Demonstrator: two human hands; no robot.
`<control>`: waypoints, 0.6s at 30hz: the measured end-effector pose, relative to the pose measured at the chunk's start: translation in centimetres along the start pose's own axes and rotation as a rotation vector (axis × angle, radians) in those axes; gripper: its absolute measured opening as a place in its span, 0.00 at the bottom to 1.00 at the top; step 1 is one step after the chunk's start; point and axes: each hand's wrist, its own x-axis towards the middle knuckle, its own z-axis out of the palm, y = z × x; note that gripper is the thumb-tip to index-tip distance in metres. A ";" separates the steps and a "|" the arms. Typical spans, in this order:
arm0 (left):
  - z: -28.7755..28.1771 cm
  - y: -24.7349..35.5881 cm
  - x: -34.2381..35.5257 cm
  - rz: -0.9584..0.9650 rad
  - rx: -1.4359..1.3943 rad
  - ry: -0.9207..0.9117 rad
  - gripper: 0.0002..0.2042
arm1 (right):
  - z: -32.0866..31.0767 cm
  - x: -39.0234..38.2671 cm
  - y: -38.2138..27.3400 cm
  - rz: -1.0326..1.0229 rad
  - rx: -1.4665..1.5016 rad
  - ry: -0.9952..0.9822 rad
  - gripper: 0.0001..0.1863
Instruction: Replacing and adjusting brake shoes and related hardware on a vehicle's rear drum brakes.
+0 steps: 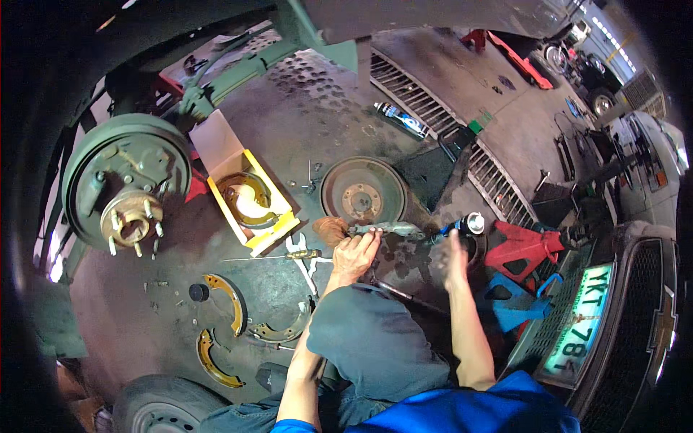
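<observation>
My left hand (356,257) grasps a grey item (397,229), mid-frame.
Item's axis runs left-to-right; my right hand (452,263) is farther, blurred, grip indeterminable.

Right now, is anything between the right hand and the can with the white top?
Nothing visible stands between the right hand and the can just ahead of it; motion blur hides whether they touch.

Your left forearm (307,353) reaches up from the lower edge, its hand (354,257) back upward, fingertips drawn close together. Your right forearm (469,332) angles inward; that hand (452,263) is blurred, seen nearly edge-on, and looks unclenched. Your hands are apart, your bent knee (379,335) between the forearms.
</observation>
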 end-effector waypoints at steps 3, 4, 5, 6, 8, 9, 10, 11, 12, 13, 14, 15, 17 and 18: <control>-0.8 -0.6 0.5 0.085 0.018 0.021 0.18 | 3.8 -3.4 -2.6 0.134 0.130 -0.285 0.24; -1.1 -0.8 0.5 0.102 0.044 0.012 0.17 | 4.3 -3.5 -3.2 0.102 0.061 -0.320 0.21; -0.6 -0.7 0.7 0.093 0.034 0.027 0.16 | 4.5 -3.2 -3.9 0.060 -0.010 -0.343 0.18; -0.5 -0.6 0.4 0.078 0.012 0.013 0.16 | 4.5 -3.4 -4.4 0.080 -0.038 -0.364 0.15; -0.3 -0.4 0.3 0.063 0.010 -0.007 0.12 | 4.3 -2.6 -5.1 0.082 -0.146 -0.413 0.13; -1.0 -1.0 -0.2 0.047 0.032 -0.017 0.12 | 4.8 -2.9 -5.1 0.076 -0.191 -0.451 0.12; -1.6 -1.7 -0.5 0.030 -0.024 -0.038 0.12 | 5.3 -2.9 -5.1 0.044 -0.187 -0.488 0.12; -2.2 -2.3 -1.3 0.018 -0.086 -0.058 0.12 | 5.9 -3.0 -5.0 0.011 -0.179 -0.518 0.11; -1.7 -2.9 -2.6 -0.093 -0.164 -0.093 0.11 | 6.4 -2.9 -5.1 -0.038 -0.248 -0.548 0.13; -3.2 -2.8 -1.9 -0.297 -0.262 -0.090 0.10 | 6.7 -3.1 -6.3 -0.113 -0.460 -0.521 0.12; -2.7 -3.0 -2.9 -0.668 -0.597 0.029 0.11 | 7.0 -2.6 -6.3 -0.307 -0.585 -0.516 0.12; -2.2 -3.5 -4.2 -1.039 -0.932 0.157 0.13 | 7.4 -2.3 -6.3 -0.504 -0.709 -0.506 0.11; -3.7 -7.5 -6.3 -1.345 -0.637 0.482 0.19 | 10.3 -4.3 -8.7 -0.658 -0.779 -0.610 0.11; -4.4 -9.2 -6.9 -1.478 -0.842 0.657 0.24 | 11.9 -5.1 -9.8 -0.731 -0.815 -0.660 0.11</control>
